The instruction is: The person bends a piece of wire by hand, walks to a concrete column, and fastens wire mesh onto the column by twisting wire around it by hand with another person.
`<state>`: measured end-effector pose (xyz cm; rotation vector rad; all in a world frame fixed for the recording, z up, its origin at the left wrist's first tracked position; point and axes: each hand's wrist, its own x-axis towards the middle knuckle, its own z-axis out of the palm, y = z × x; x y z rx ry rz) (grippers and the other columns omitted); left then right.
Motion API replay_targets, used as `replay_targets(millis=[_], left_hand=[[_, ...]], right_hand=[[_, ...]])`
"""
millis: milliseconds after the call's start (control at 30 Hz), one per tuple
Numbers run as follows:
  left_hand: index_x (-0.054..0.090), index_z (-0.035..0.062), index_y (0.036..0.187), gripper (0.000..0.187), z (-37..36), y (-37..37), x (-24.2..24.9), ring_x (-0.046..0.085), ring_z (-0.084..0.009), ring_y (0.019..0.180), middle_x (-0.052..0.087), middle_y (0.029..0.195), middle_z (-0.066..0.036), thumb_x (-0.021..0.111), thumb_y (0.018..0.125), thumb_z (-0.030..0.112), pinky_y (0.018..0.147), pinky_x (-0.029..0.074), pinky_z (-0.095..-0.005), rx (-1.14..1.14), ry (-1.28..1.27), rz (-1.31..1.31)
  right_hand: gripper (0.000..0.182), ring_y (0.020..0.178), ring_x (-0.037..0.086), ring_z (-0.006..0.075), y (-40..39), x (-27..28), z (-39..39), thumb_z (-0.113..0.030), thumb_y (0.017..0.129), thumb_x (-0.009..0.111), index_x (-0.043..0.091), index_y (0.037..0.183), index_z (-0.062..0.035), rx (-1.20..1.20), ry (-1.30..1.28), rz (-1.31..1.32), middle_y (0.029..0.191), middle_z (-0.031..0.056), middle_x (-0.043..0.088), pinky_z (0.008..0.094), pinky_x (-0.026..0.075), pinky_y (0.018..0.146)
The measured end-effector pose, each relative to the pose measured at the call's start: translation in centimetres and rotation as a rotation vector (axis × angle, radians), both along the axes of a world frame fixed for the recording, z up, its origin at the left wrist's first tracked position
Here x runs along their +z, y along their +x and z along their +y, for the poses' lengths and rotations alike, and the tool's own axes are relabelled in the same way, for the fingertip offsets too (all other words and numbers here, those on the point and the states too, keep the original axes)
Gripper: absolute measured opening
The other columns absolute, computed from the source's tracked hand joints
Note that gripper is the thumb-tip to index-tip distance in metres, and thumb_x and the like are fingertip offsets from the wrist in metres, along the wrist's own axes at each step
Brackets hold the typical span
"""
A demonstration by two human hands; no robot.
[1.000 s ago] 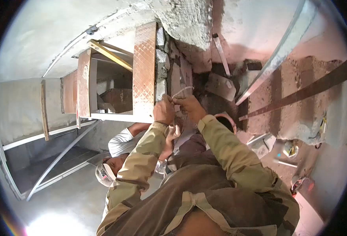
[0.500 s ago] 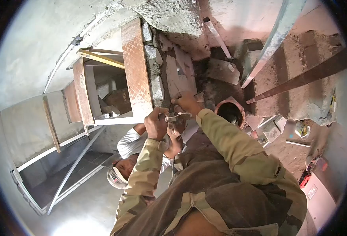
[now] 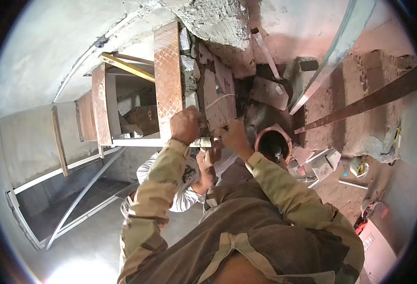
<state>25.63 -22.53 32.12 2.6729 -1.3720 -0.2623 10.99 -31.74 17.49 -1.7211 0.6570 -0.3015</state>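
My left hand point(image 3: 184, 125) is closed, knuckles up, beside the lower end of a brown tile strip with a diamond pattern point(image 3: 168, 75). What its fingers grip is hidden. My right hand point(image 3: 237, 139) is closed in a pinch, a little to the right; whatever it holds is too small to name. Between and just below them sits a small pale block point(image 3: 201, 142). Another person's hand point(image 3: 209, 156) reaches up from below, close to that block. Above my right hand curves a thin pale cord point(image 3: 220, 98); where its ends go cannot be made out.
A bucket point(image 3: 273, 143) with dark contents stands right of my right hand. A yellow level point(image 3: 128, 67) lies across the framed opening. Long metal bars point(image 3: 331, 57) slant over dusty steps point(image 3: 355, 104). A person in a white sleeve point(image 3: 184, 194) is below left. Rubble point(image 3: 324, 165) lies on the floor.
My left hand has moved up and turned knuckles up. My right hand has dropped lower and slightly right. The cord now arcs above the hands, and the other person's head is hidden behind my left sleeve.
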Motion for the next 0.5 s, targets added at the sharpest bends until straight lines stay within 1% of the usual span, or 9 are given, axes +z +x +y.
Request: replay_targets(millis=[67, 100, 133, 167, 233, 300, 367, 400, 500], left_hand=[[0.073, 0.0144, 0.076, 0.011, -2.3, 1.3, -0.6, 0.071, -0.0297, 0.078, 0.07, 0.079, -0.007, 0.081, 0.073, 0.023, 0.066, 0.055, -0.0434, -0.085, 0.173, 0.03], [0.074, 0.0145, 0.075, 0.013, -3.5, 1.9, -0.8, 0.071, -0.0301, 0.079, 0.07, 0.079, -0.008, 0.082, 0.072, 0.024, 0.068, 0.055, -0.0442, -0.172, 0.354, 0.067], [0.076, 0.0134, 0.088, 0.027, -5.2, 2.4, -0.3, 0.071, -0.0326, 0.087, 0.073, 0.093, -0.007, 0.086, 0.067, 0.025, 0.072, 0.056, -0.0445, -0.25, 0.582, 0.149], [0.076, 0.0134, 0.088, 0.027, -5.7, 3.3, -1.2, 0.071, -0.0326, 0.087, 0.073, 0.093, -0.007, 0.086, 0.067, 0.025, 0.072, 0.056, -0.0445, -0.249, 0.574, 0.141], [0.075, 0.0137, 0.095, 0.033, -6.6, 4.4, -2.6, 0.07, -0.0326, 0.095, 0.073, 0.094, -0.009, 0.087, 0.067, 0.025, 0.078, 0.055, -0.0442, -0.535, 0.61, 0.247], [0.075, 0.0144, 0.097, 0.029, -7.3, 4.8, -4.0, 0.069, -0.0325, 0.099, 0.073, 0.097, -0.01, 0.084, 0.07, 0.021, 0.082, 0.054, -0.0442, -0.606, 0.583, 0.263], [0.075, 0.0143, 0.097, 0.024, -6.9, 6.6, -10.4, 0.069, -0.0324, 0.097, 0.073, 0.097, -0.01, 0.077, 0.074, 0.018, 0.081, 0.054, -0.0447, -0.853, 0.552, 0.326], [0.075, 0.0153, 0.095, 0.02, -7.4, 6.8, -12.4, 0.068, -0.0311, 0.097, 0.073, 0.1, -0.008, 0.072, 0.075, 0.016, 0.08, 0.054, -0.0456, -0.797, 0.638, 0.378], [0.075, 0.0141, 0.097, 0.022, -9.3, 5.6, -7.2, 0.066, -0.0311, 0.104, 0.072, 0.105, -0.009, 0.072, 0.076, 0.018, 0.082, 0.054, -0.0466, -0.765, 0.766, 0.325]], right_hand=[[0.02, 0.067, 0.071, 0.0318, -0.6, 4.8, -1.0, -0.015, 0.076, 0.076, 0.073, 0.08, 0.0042, 0.046, 0.001, -0.017, 0.074, 0.0228, 0.07, 0.0396, 0.052, 0.063], [0.023, 0.079, 0.071, 0.0352, -0.7, 8.6, -1.5, -0.018, 0.079, 0.075, 0.072, 0.085, 0.0041, 0.084, 0.091, 0.119, 0.08, 0.0247, 0.07, 0.0429, 0.052, 0.072], [0.027, 0.09, 0.07, 0.0386, -0.6, 10.7, -1.5, -0.022, 0.083, 0.074, 0.072, 0.089, 0.004, 0.121, 0.18, 0.253, 0.086, 0.0267, 0.071, 0.0462, 0.052, 0.081], [0.027, 0.09, 0.07, 0.0386, -0.5, 10.3, -0.8, -0.022, 0.083, 0.074, 0.072, 0.089, 0.004, 0.119, 0.171, 0.246, 0.086, 0.0267, 0.071, 0.0462, 0.052, 0.081], [0.023, 0.085, 0.072, 0.0362, 0.0, 8.8, 0.3, -0.018, 0.084, 0.074, 0.073, 0.093, 0.0026, -0.015, 0.198, -0.173, 0.09, 0.024, 0.072, 0.0428, 0.054, 0.076], [0.019, 0.084, 0.072, 0.0345, 1.0, 8.4, 0.4, -0.014, 0.085, 0.073, 0.074, 0.095, 0.0017, -0.009, 0.213, -0.155, 0.092, 0.0196, 0.074, 0.04, 0.055, 0.076], [0.012, 0.081, 0.073, 0.0238, 2.5, 8.7, 0.2, -0.009, 0.084, 0.073, 0.074, 0.091, 0.0014, 0.013, 0.158, -0.084, 0.09, 0.016, 0.075, 0.0352, 0.054, 0.076], [0.014, 0.079, 0.073, 0.0232, 3.1, 8.0, 0.4, -0.01, 0.085, 0.075, 0.074, 0.094, 0.0011, -0.005, 0.124, -0.121, 0.088, 0.0147, 0.075, 0.0338, 0.055, 0.075], [0.015, 0.079, 0.072, 0.0192, 3.1, 7.8, -0.4, -0.009, 0.083, 0.077, 0.074, 0.095, 0.001, 0.07, 0.053, -0.125, 0.086, 0.0138, 0.075, 0.0317, 0.055, 0.073]])
